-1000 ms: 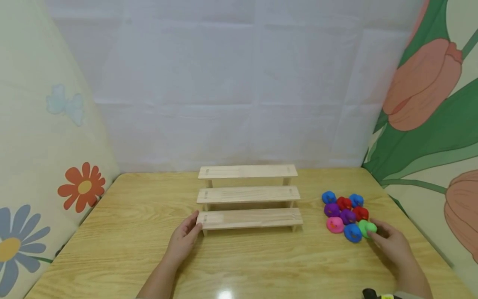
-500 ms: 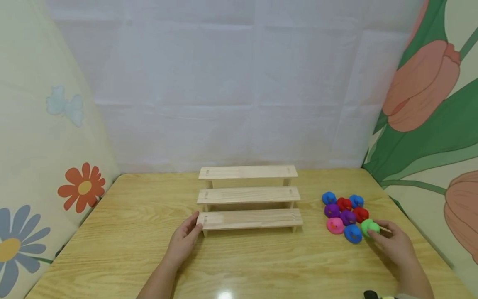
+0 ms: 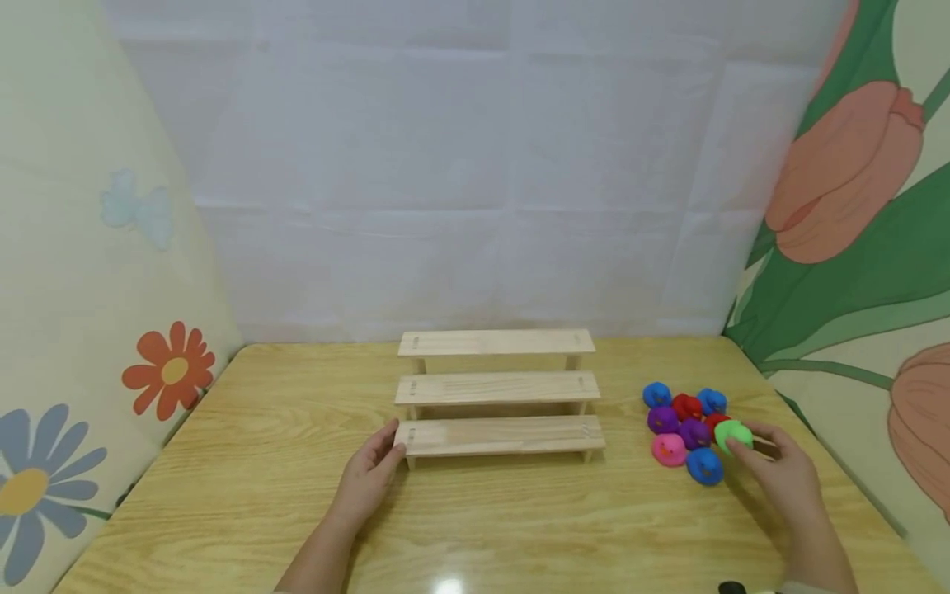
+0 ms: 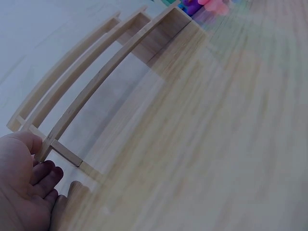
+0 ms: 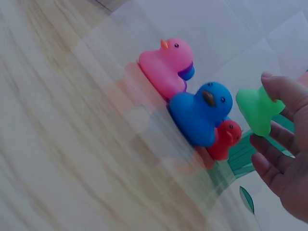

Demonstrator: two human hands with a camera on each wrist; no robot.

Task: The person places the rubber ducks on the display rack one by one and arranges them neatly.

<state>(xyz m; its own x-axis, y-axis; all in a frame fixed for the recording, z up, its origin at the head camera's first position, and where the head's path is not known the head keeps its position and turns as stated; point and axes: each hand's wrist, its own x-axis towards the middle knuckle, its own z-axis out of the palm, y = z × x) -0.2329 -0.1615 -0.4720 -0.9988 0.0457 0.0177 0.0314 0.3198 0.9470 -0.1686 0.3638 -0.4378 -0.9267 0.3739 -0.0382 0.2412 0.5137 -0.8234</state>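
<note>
A green rubber duck (image 5: 260,110) is pinched between the thumb and fingers of my right hand (image 3: 787,474). In the right wrist view it is up off the table, beside a blue duck (image 5: 199,113) and a red duck (image 5: 225,139). A pink duck (image 3: 670,450) sits at the group's front left. At the middle of the table stands a three-tier wooden step shelf (image 3: 500,435). My left hand (image 3: 369,474) grips the left end of its lowest board, thumb at the front corner and fingers at the back edge.
More ducks, purple (image 3: 663,420), red (image 3: 687,406) and blue (image 3: 656,394), stand close together on the right of the wood-grain table (image 3: 505,528). A white cloth (image 3: 475,165) hangs behind the table. Floral panels (image 3: 861,297) flank both sides.
My right hand has taken hold of the green duck and lifted it off the table, so it now overlaps a red duck in the head view. My left hand stays on the shelf's end.
</note>
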